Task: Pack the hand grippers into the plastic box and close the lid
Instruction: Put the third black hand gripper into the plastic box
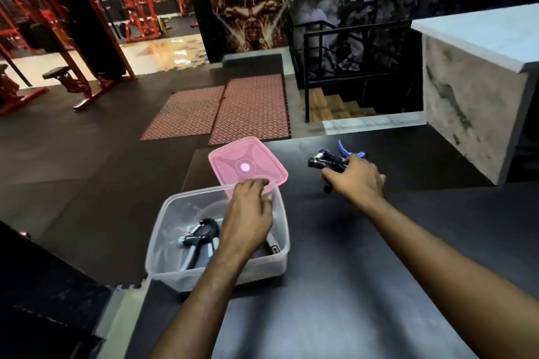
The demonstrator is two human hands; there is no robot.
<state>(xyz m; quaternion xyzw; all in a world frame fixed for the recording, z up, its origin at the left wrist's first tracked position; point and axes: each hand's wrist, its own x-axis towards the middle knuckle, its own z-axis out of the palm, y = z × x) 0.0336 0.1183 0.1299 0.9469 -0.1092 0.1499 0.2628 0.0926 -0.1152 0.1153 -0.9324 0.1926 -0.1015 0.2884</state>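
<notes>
A clear plastic box [163, 230] stands open on the black table [364, 256], with a black and grey hand gripper [201, 237] lying inside. My left hand [248, 218] hovers over the box, its fingertips resting on the far rim and holding nothing. The pink lid [248, 160] lies flat just behind the box, touching its far edge. Further right, my right hand [355, 181] closes on a black and blue hand gripper [326, 162] that rests on the table. Part of another dark item [272, 245] shows in the box under my left wrist.
The table's left edge [186, 172] runs close beside the box and lid. A concrete counter [478, 76] rises at the right. Beyond the table are red floor mats [221, 111], a railed stairwell [335, 96] and red gym machines [73, 38].
</notes>
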